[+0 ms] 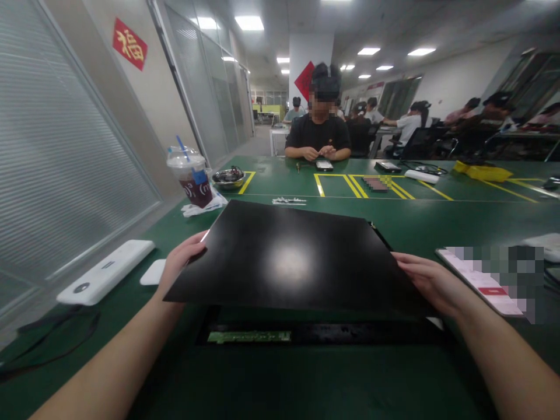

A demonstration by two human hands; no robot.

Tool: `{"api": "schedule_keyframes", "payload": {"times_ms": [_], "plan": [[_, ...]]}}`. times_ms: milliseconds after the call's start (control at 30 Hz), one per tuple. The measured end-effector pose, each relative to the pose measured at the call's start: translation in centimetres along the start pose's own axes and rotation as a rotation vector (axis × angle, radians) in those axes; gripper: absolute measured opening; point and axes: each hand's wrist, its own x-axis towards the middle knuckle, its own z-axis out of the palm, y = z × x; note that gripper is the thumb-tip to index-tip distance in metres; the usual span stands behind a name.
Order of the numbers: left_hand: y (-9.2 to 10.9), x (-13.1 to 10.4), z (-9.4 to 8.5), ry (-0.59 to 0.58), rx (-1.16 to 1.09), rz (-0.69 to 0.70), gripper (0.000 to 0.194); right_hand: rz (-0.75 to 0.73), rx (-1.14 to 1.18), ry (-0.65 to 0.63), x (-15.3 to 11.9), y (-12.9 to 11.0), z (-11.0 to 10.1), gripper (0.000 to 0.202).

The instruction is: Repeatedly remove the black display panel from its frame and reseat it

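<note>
A large glossy black panel is held up at a tilt above the green table, its surface reflecting a bright spot. My left hand grips its left edge, the fingers partly hidden beneath. On the right edge, my right hand is closed with the fingers along the side. Below the panel lies a dark frame, with a green circuit strip showing along its near side. The panel hides the rest of the frame.
A drink cup and a metal bowl stand at the back left. A white power bank lies left, a phone right. Small white parts lie beyond the panel. Another person sits opposite.
</note>
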Motion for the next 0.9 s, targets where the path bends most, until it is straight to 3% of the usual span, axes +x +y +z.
{"api": "schedule_keyframes", "payload": {"times_ms": [233,333,467,667,900], "plan": [[1.9,-0.5,0.3,0.046,-0.085,-0.045,0.04,-0.057,-0.188,0.144,-0.3,0.0,0.7,0.04],[1.5,-0.7,0.5,0.045,-0.06,0.004,0.032,-0.081,-0.248,0.216,-0.4,-0.3,0.7,0.041],[0.7,-0.8,0.5,-0.009,-0.046,0.008,0.04,-0.09,-0.311,0.304,-0.3,-0.5,0.8,0.043],[0.2,0.1,-0.5,-0.097,-0.009,-0.047,0.047,-0.089,-0.344,0.328,0.1,0.0,0.6,0.045],[-0.5,-1.2,0.6,-0.135,-0.041,0.032,0.036,-0.15,-0.424,0.365,0.7,0.5,-0.6,0.044]]}}
